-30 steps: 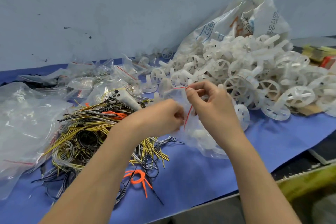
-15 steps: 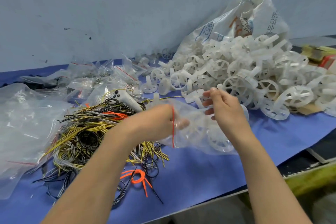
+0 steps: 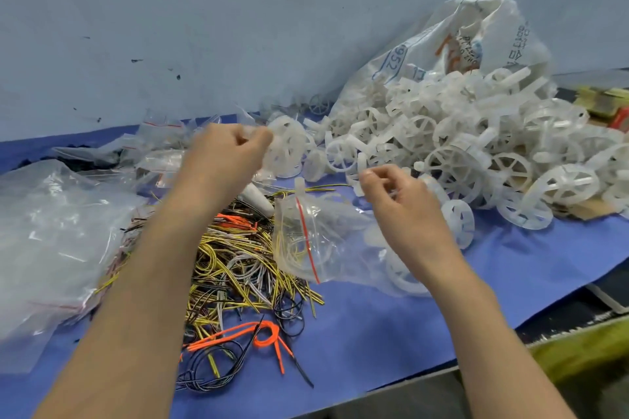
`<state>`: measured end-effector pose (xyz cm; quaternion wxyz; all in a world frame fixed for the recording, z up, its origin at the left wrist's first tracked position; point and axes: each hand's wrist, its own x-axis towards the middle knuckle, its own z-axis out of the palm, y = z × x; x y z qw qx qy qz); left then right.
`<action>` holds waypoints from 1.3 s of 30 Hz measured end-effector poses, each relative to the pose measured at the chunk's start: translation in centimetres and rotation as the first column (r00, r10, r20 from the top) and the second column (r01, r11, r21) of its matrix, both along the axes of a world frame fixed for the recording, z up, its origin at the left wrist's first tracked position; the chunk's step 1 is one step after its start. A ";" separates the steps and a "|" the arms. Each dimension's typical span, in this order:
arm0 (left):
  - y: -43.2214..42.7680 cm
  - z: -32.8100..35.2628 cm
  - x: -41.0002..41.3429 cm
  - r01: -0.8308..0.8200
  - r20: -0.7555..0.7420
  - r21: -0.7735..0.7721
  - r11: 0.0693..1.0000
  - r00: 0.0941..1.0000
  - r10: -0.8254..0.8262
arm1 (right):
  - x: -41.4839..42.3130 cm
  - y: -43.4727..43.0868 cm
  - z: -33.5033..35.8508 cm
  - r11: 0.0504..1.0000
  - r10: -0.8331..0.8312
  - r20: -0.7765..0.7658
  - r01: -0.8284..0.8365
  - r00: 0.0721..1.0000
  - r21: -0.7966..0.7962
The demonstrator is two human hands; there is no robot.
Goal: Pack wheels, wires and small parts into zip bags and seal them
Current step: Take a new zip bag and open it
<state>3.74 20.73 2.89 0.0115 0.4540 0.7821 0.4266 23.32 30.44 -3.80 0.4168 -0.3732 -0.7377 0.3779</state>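
at the far left a heap of clear plastic bags (image 3: 51,235) lies crumpled on the blue bench (image 3: 374,333). just right of it sprawls a tangle of yellow, black and white wires (image 3: 231,269), with an orange wire loop (image 3: 262,338) at its near edge. the left hand (image 3: 224,160) is raised over the wires with its forearm running up from the lower left, fingers curled inward; whether its grip holds anything cannot be told. right of the wires the zip bag (image 3: 326,241) lies on the bench, its long axis running left to right, its red-lined mouth turned left toward the wires, white wheels showing inside. the right hand (image 3: 398,201) hovers over the bag's far end, fingers loosely curled, thumb and forefinger close together; its grip too cannot be told. beyond it a pile of white wheels (image 3: 459,146) spills from a printed sack (image 3: 469,37).
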 end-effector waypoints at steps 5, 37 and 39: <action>9.2 -3.7 0.4 0.046 -0.158 -0.306 0.951 0.983 -0.098 | -1.7 -2.6 1.1 0.986 0.126 0.160 -0.141 0.979 0.086; -10.7 -5.3 -3.9 -0.131 -0.384 -0.011 0.991 0.916 0.117 | -4.4 -5.8 0.0 0.929 0.103 0.324 -0.207 0.940 0.307; -11.2 -5.9 -3.6 -0.094 -0.434 -0.047 0.994 0.898 0.065 | -4.5 -5.6 0.1 0.936 0.092 0.316 -0.190 0.944 0.295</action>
